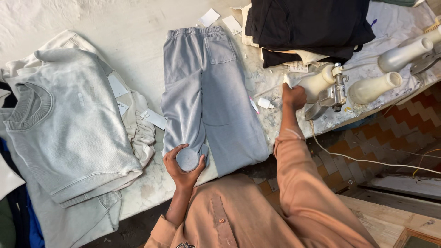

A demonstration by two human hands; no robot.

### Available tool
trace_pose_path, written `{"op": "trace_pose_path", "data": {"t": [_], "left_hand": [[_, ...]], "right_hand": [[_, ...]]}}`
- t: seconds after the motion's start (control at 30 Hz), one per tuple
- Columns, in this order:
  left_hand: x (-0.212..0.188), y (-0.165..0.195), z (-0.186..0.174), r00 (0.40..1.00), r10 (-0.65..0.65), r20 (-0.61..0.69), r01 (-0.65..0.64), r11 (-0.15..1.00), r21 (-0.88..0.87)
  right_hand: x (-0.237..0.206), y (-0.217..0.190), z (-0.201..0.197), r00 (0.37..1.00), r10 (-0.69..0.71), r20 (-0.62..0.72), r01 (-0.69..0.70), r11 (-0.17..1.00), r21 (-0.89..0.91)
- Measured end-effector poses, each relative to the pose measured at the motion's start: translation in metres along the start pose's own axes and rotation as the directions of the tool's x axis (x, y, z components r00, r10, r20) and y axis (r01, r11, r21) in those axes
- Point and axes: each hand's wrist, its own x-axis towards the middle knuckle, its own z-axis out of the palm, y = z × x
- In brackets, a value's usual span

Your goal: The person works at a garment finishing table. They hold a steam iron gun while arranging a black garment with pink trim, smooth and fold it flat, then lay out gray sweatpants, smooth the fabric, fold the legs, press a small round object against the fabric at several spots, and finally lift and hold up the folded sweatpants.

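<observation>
White padded worktable [138, 27] held grey sweatpants [206, 92] spread flat; left hand [183, 163] cupped a round disc [187, 159] at the cuff, right hand [293, 95] clenched on something small and pale near the steam iron [331, 94].

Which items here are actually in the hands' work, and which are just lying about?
In hand:
left hand holding a round grey disc
grey sweatpants laid flat
right hand holding a small white piece

Lying about:
grey sweatshirts
dark folded clothes
paper tags
cream bottle-shaped forms

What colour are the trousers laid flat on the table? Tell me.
Light grey trousers, plain with no pattern; the head view shows them.
</observation>
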Motion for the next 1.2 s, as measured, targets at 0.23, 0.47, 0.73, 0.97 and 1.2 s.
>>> {"op": "trace_pose_path", "data": {"t": [0.23, 0.47, 0.73, 0.97, 1.2], "left_hand": [[-0.001, -0.014, 0.009, 0.997, -0.083, -0.001, 0.083, 0.997, -0.004], [0.039, -0.033, 0.056, 1.0, -0.015, -0.009, 0.015, 1.0, -0.026], [0.051, -0.026, 0.075, 0.996, -0.062, 0.064, 0.065, 0.997, -0.036], [0.052, -0.025, 0.067, 0.995, -0.052, 0.084, 0.056, 0.997, -0.047], [0.054, -0.024, 0.063, 0.999, -0.013, 0.045, 0.016, 0.998, -0.06]], "right_hand": [[-0.035, 0.048, -0.008, 0.87, -0.246, 0.428, -0.411, 0.116, 0.904], [-0.105, 0.069, -0.053, 0.688, -0.52, 0.506, -0.637, -0.098, 0.764], [-0.186, 0.079, -0.074, 0.567, -0.594, 0.57, -0.681, 0.051, 0.731], [-0.226, 0.047, -0.072, 0.523, -0.756, 0.393, -0.024, 0.447, 0.894], [-0.235, 0.001, -0.09, 0.34, -0.933, 0.117, 0.684, 0.331, 0.65]]}}
